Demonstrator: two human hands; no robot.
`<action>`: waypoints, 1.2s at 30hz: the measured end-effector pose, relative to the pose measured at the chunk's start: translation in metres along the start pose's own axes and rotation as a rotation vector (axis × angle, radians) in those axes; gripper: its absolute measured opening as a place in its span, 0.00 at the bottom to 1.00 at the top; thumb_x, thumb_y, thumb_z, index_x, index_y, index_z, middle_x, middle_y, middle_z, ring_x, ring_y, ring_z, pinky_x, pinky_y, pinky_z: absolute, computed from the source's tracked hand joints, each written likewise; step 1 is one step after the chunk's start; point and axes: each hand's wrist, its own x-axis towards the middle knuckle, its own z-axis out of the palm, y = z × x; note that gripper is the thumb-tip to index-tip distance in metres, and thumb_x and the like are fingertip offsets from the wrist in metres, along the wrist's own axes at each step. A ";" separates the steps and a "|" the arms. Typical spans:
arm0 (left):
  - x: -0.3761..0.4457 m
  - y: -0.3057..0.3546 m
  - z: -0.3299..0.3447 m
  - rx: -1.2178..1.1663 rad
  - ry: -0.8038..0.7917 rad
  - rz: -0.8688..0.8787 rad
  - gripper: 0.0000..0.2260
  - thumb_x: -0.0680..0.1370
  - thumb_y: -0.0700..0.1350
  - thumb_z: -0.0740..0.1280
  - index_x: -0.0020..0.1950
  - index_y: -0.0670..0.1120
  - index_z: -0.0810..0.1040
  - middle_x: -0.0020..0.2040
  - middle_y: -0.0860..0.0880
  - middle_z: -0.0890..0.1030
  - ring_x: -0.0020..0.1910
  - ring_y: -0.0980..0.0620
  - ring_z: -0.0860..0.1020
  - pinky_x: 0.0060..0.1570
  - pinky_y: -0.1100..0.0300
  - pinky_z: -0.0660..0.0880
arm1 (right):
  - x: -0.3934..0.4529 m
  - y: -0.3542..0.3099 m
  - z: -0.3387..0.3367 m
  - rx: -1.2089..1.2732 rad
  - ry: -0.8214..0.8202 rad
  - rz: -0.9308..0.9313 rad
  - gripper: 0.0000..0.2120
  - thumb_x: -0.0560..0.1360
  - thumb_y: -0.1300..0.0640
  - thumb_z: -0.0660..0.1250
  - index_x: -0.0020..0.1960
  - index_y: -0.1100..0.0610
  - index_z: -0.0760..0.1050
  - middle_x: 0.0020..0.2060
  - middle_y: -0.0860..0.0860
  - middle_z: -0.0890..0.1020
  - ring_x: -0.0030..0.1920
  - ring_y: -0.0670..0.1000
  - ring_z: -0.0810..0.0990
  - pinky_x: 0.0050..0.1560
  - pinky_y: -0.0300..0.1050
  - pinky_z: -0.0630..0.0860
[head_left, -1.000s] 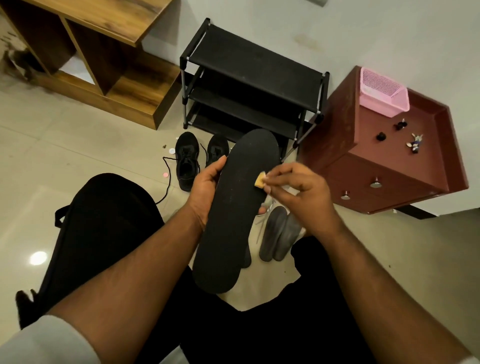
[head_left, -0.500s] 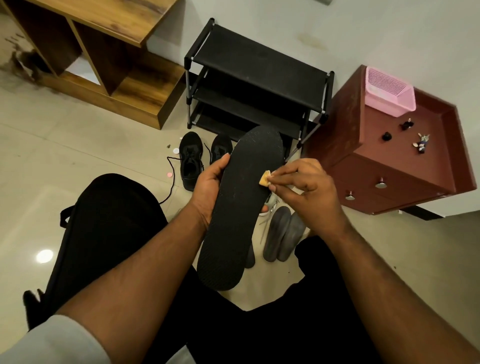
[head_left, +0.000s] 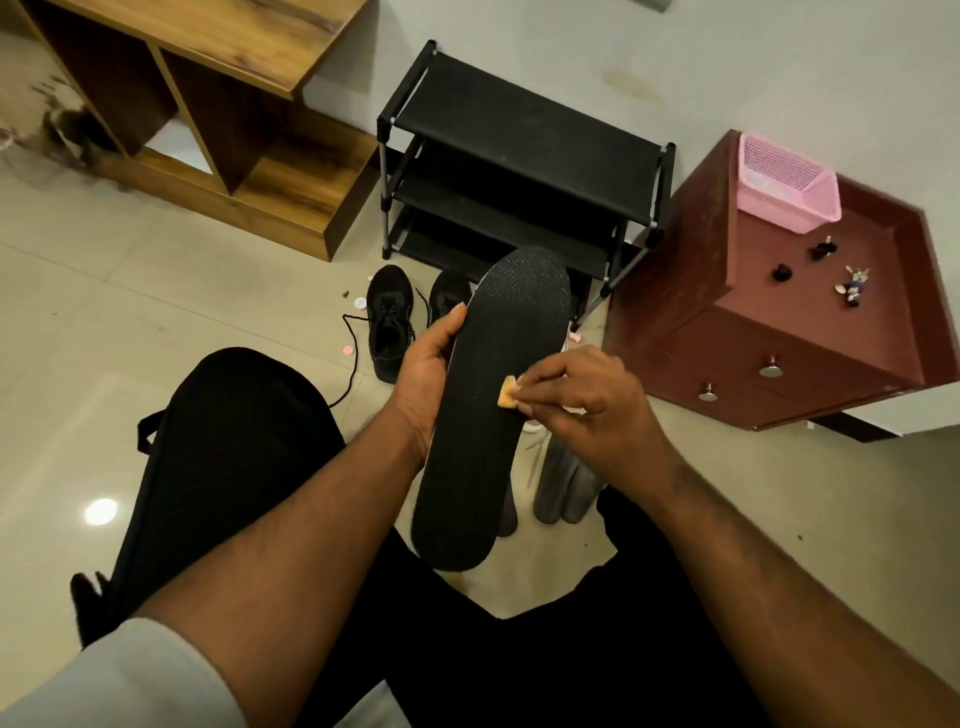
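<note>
Left hand (head_left: 426, 369): is being wrapped round the left edge of a black insole (head_left: 488, 441), the thumb being laid along the rim and the fingers being kept out of sight behind it.

Right hand (head_left: 587, 400): is being closed in a pinch on a small tan pad (head_left: 506, 391), thumb and fingertips curled about it; the pad is being pressed against the insole's textured face, about midway along its length and towards the right edge.

Insole: is being held in the air over the lap, heel end nearest the person, toe end being pointed away toward the shoe rack (head_left: 519, 135).

Floor beyond the hands: a pair of black shoes (head_left: 389, 322) is being kept just in front of the rack, one lace being trailed across the tiles; grey insoles (head_left: 563, 483) are being partly hidden below the right hand.

Right of the rack: a red-brown cabinet (head_left: 779, 338) is being used to carry a pink basket (head_left: 784, 182) and several small objects.

Left of the rack: a wooden shelf unit (head_left: 223, 104) is being stood by the wall.
</note>
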 end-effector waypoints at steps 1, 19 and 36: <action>-0.001 -0.003 0.000 0.012 -0.021 -0.017 0.25 0.81 0.56 0.57 0.39 0.43 0.87 0.41 0.42 0.85 0.37 0.46 0.84 0.43 0.50 0.78 | 0.004 0.003 -0.001 -0.027 0.012 -0.002 0.07 0.71 0.59 0.72 0.49 0.54 0.83 0.47 0.47 0.82 0.51 0.48 0.79 0.50 0.57 0.74; -0.004 -0.010 -0.003 -0.112 -0.170 -0.126 0.22 0.79 0.58 0.60 0.48 0.41 0.83 0.46 0.42 0.81 0.46 0.45 0.81 0.56 0.51 0.74 | 0.027 -0.016 0.020 -0.141 0.101 -0.093 0.07 0.75 0.59 0.68 0.50 0.56 0.82 0.50 0.50 0.82 0.53 0.49 0.77 0.51 0.56 0.70; -0.004 -0.010 -0.004 -0.133 -0.214 -0.091 0.23 0.79 0.59 0.60 0.54 0.40 0.81 0.49 0.42 0.82 0.51 0.46 0.80 0.58 0.53 0.74 | 0.025 -0.014 0.025 -0.003 0.177 0.023 0.06 0.74 0.61 0.70 0.50 0.57 0.82 0.48 0.50 0.82 0.50 0.50 0.79 0.48 0.59 0.75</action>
